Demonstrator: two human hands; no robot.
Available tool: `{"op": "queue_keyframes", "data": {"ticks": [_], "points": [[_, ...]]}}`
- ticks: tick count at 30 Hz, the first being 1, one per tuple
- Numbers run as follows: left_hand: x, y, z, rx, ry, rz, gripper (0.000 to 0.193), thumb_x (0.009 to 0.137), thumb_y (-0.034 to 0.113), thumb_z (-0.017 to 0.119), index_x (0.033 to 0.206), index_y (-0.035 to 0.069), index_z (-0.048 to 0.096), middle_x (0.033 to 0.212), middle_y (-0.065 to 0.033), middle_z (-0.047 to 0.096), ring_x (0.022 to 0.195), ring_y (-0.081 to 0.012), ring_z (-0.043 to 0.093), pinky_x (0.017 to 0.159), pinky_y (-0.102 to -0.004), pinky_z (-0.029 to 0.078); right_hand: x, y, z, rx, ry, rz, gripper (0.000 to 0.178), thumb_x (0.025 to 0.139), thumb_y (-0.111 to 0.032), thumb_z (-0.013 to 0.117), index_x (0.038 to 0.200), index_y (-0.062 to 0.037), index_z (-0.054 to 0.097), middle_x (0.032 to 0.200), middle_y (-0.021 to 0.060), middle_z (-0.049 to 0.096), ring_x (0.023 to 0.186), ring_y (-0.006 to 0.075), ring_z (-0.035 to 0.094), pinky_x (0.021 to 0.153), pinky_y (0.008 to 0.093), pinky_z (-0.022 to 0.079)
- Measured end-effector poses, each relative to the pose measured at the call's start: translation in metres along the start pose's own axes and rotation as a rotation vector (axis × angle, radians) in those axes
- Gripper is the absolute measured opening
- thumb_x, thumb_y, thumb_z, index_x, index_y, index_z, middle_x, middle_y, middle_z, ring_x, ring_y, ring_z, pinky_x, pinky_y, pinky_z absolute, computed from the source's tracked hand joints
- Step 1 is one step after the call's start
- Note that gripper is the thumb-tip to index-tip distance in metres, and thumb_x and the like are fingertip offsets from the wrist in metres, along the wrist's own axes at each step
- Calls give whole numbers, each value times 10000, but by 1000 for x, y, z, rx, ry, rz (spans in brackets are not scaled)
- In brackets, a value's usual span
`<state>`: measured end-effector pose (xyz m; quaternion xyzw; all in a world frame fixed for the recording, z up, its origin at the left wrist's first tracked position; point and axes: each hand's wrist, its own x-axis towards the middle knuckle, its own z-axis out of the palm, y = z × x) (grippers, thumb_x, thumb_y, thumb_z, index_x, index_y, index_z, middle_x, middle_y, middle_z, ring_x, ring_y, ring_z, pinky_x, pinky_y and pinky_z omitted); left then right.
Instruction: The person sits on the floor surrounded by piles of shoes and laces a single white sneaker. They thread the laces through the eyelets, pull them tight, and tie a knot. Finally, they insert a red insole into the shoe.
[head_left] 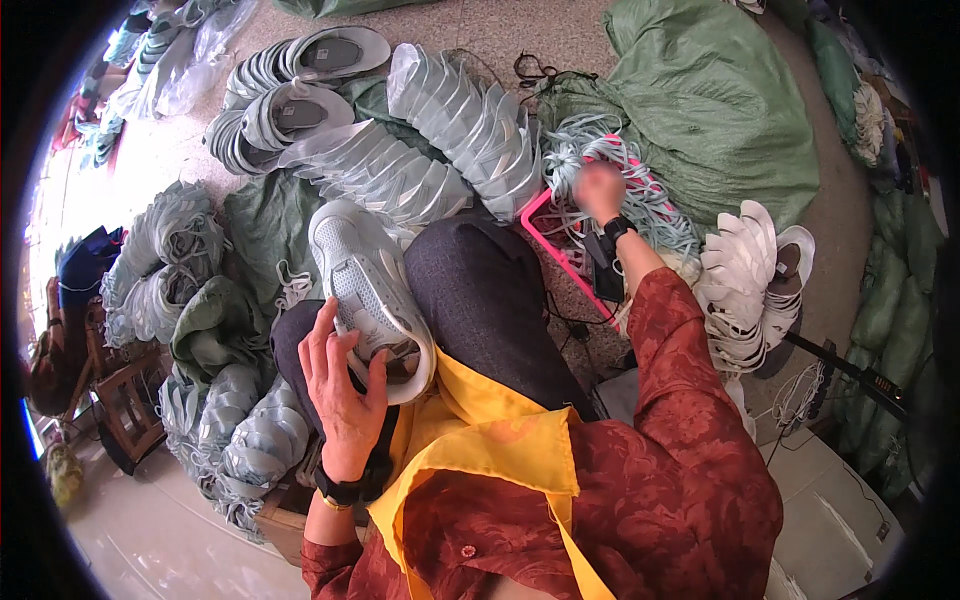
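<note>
A pale grey-blue sneaker rests on my lap, its toe pointing away and its opening toward me. My left hand is at the sneaker's near left side, fingers spread and thumb by the collar; it touches the shoe without visibly wrapping round it. Out to the right, my right hand reaches into a heap of pale blue shoelaces. Its fingers are blurred, so I cannot tell whether they grip a lace. The laces lie over a pink-rimmed tray or frame.
Nested rows of grey-blue shoes lie ahead, with more bundles at left. White shoes are stacked at right, near a large green sack. A dark box-like object sits beneath my right wrist. Cables trail at far right.
</note>
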<state>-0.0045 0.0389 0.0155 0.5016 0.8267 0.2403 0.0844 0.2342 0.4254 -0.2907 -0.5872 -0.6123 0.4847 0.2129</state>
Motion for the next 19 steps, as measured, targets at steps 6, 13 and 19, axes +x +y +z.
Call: {"op": "queue_keyframes", "data": {"ticks": [6, 13, 19], "points": [[1, 0, 1, 7, 11, 8, 325, 814, 15, 747, 1080, 8, 560, 1470, -220, 539, 1233, -419, 559, 1059, -479, 443, -10, -6, -31, 209, -56, 43, 137, 972, -87, 664, 957, 42, 706, 831, 110, 735, 697, 186, 752, 595, 314, 630], [-6, 1, 3, 5, 68, 48, 313, 832, 33, 743, 1078, 3, 550, 1480, -205, 519, 1213, -431, 539, 1040, -489, 443, -51, -141, -96, 294, -354, -129, 196, 1006, -206, 618, 955, -25, 676, 847, 72, 733, 600, 85, 622, 540, 254, 544], [-9, -1, 6, -19, 84, 49, 324, 855, 65, 745, 1109, 16, 551, 1491, -190, 514, 1267, -419, 517, 1071, -492, 428, -126, -265, -123, 636, -267, -559, 266, 1013, -290, 686, 1016, -26, 653, 908, 93, 747, 700, 136, 692, 682, 258, 577]]}}
